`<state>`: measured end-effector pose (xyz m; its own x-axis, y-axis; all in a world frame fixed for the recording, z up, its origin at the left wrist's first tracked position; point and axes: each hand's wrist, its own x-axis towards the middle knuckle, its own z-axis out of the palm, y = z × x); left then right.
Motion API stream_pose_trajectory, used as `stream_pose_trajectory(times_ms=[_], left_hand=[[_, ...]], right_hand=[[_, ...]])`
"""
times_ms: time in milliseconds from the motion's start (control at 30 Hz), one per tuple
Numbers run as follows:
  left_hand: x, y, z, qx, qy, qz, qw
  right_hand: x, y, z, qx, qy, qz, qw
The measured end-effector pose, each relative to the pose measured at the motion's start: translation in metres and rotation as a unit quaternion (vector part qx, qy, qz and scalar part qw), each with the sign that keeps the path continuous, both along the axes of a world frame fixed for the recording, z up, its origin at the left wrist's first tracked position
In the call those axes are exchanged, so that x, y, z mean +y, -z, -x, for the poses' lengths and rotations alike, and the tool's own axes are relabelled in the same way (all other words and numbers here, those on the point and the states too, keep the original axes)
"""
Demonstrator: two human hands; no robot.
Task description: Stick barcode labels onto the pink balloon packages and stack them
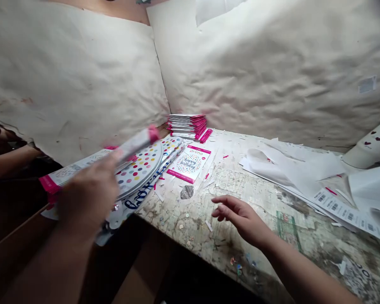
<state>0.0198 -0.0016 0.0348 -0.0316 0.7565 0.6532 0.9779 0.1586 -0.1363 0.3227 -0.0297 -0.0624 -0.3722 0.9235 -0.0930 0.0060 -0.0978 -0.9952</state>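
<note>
My left hand, blurred by motion, grips a white and pink packet above the left part of the table. Below it lie flat foil balloons with coloured dots and more pink-edged packets. A "happy birthday" packet lies flat on the table near the middle. My right hand hovers over the table to the right of that packet, fingers apart and holding nothing.
At the back corner stands a stack of pink-edged packets. White sheets and label strips cover the right side, beside a white cylinder with hearts. Another person's arm shows at far left. Paper scraps dot the worn table.
</note>
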Motion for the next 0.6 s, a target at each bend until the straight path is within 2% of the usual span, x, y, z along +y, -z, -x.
stream_pose_trajectory(times_ms=[33, 67, 167, 233, 267, 333, 400, 500, 600], left_hand=[[0.011, -0.006, 0.026, 0.005, -0.057, 0.01, 0.998], [0.023, -0.01, 0.051, 0.002, -0.086, 0.031, 0.996], [0.054, -0.007, 0.109, -0.021, -0.128, 0.162, 0.978], [0.064, 0.0, 0.125, -0.051, -0.149, 0.195, 0.968], [0.066, 0.004, 0.125, -0.055, -0.14, 0.169, 0.974], [0.063, 0.013, 0.108, -0.048, -0.07, 0.046, 0.995], [0.058, 0.027, 0.073, -0.054, 0.04, -0.069, 0.995], [0.062, 0.053, 0.007, -0.129, 0.181, 0.013, 0.975], [0.089, 0.083, -0.049, -0.22, 0.282, 0.131, 0.924]], right_hand=[[0.002, 0.007, -0.001, -0.018, 0.003, 0.004, 1.0], [0.004, 0.014, -0.002, -0.03, 0.004, 0.006, 1.0], [0.013, 0.025, -0.005, -0.037, 0.01, 0.02, 0.999], [0.02, 0.029, -0.008, -0.035, 0.028, 0.035, 0.998], [0.023, 0.03, -0.01, -0.035, 0.04, 0.042, 0.998], [0.032, 0.034, -0.014, -0.034, 0.062, 0.06, 0.996], [0.043, 0.038, -0.015, -0.042, 0.081, 0.078, 0.993], [0.073, 0.04, -0.009, -0.107, 0.104, 0.038, 0.988], [0.119, 0.033, 0.006, -0.171, 0.142, -0.032, 0.974]])
